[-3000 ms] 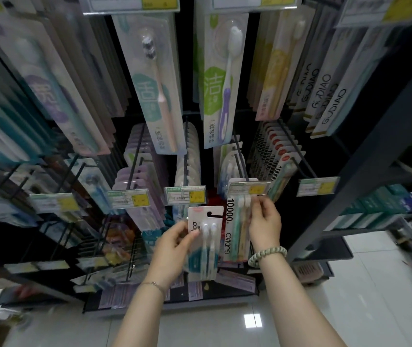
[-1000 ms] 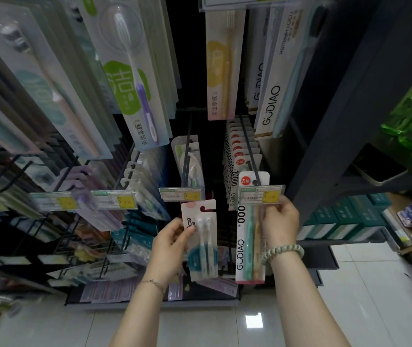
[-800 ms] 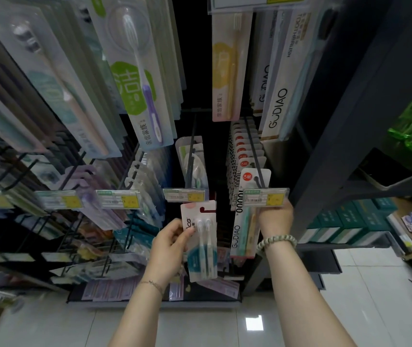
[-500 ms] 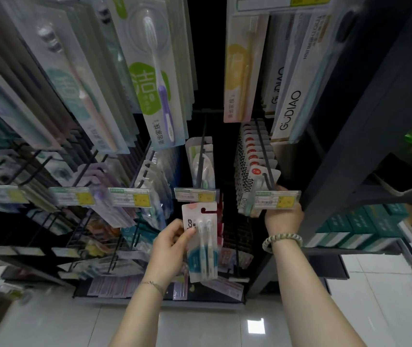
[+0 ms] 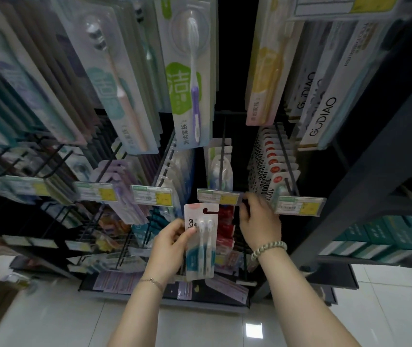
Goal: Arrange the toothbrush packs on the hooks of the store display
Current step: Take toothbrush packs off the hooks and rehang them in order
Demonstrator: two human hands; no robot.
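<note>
Head view: the twin toothbrush pack (image 5: 204, 251) is gripped by the left hand (image 5: 170, 244) just under the price tag (image 5: 218, 196) of a hook (image 5: 222, 166) — hang-hole up, judged ready for threading; the right hand (image 5: 260, 221) is held empty, fingers relaxed, beside that tag.

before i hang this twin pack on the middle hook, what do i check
1. Left hand grips twin toothbrush pack: ok.
2. Pack's hang hole on top, uncovered: ok.
3. Hole level with tip of middle hook: not ok, it sits below the price tag.
4. Right hand free of packs: ok.
5. Bare length on hook's front: ok.
6. Right hand touching the tag: cannot tell.
</note>
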